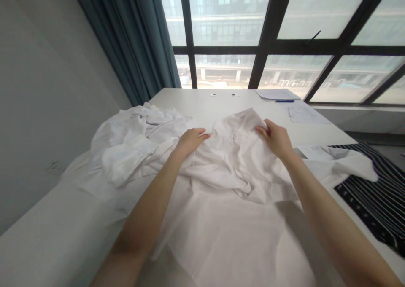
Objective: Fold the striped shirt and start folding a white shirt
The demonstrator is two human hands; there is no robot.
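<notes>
A white collared shirt [234,169] lies spread on the white table [196,103], its collar pointing away from me. My left hand [190,140] pinches the shirt's left shoulder near the collar, fingers closed on the cloth. My right hand [276,139] grips the right side of the collar, fingers curled around the fabric. The lower part of the shirt runs toward me between my forearms.
A heap of crumpled white garments [133,148] lies at the left. A black striped cloth [376,194] hangs at the right edge. Papers [278,94] and a blue pen [284,101] lie at the far side, by the window. A dark curtain [133,42] hangs at the back left.
</notes>
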